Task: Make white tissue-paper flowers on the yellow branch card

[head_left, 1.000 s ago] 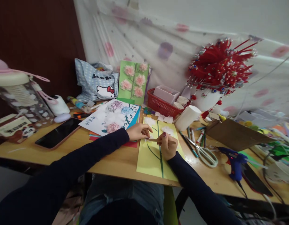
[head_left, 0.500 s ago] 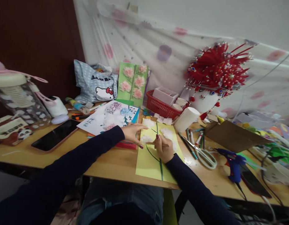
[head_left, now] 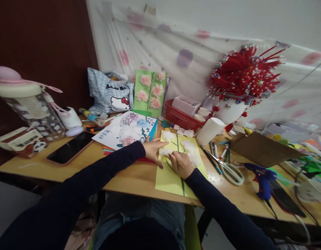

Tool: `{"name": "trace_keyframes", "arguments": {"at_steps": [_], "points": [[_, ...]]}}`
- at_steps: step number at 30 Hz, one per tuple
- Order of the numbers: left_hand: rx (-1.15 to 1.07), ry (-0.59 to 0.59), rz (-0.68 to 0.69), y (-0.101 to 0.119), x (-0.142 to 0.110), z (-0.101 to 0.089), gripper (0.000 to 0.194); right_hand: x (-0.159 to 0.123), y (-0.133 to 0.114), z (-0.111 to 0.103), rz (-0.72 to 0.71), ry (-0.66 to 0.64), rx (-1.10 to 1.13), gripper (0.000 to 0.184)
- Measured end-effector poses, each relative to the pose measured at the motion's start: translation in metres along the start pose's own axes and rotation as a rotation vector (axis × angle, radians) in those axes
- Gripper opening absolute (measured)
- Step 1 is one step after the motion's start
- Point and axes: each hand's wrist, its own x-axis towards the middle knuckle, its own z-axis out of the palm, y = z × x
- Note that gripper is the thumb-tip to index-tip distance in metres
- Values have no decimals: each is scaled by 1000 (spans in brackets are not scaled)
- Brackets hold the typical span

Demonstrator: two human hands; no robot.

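Note:
A sheet of yellow paper (head_left: 167,184) lies on the table in front of me, with green stems and several white fluffy tufts on it. My left hand (head_left: 153,150) is spread at the sheet's left edge, thumb apart from the fingers, beside the left white tuft (head_left: 165,152). Over the middle of the sheet, my right hand (head_left: 181,164) is closed on a thin wooden stick, now mostly hidden by the fingers. Its fingertips are at the right side of that tuft. Farther right on the paper lie larger white tufts (head_left: 193,154).
Scissors (head_left: 229,172) and pens lie right of the paper, then a blue glue gun (head_left: 263,180) with its cord. Behind stand a white paper roll (head_left: 210,131) and a red basket (head_left: 179,117). A flower picture (head_left: 112,135) and a phone (head_left: 72,147) are at left.
My left hand has opened and drawn away from the stick to the paper's left edge. My right hand has turned and lowered toward the left tuft, so the stick barely shows.

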Motion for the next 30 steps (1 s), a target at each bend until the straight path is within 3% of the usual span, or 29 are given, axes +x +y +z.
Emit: {"name": "trace_keyframes", "arguments": {"at_steps": [5, 8, 12, 18, 20, 23, 27, 28, 30], "points": [[-10, 12, -1, 1, -1, 0, 120, -2, 3, 1, 169, 29, 143, 38], [-21, -1, -3, 2, -2, -4, 121, -4, 4, 0, 432, 98, 321, 46], [-30, -22, -19, 4, -4, -5, 120, -3, 7, 0, 784, 327, 506, 56], [-98, 24, 13, -2, -1, -6, 109, 1, 12, -2, 868, 455, 624, 59], [-175, 141, 67, -11, -1, -18, 84, 3, 13, -3, 892, 502, 637, 59], [-292, 447, 79, -35, -10, -52, 37, 6, 15, -4, 923, 565, 669, 58], [-177, 865, -188, -82, -35, -92, 26, 8, 17, -4, 944, 572, 708, 56], [-118, 922, -276, -93, -40, -97, 26, 7, 17, -3, 939, 563, 709, 57], [-35, 910, -405, -112, -49, -100, 24, 7, 17, -3, 926, 542, 699, 58]]}}
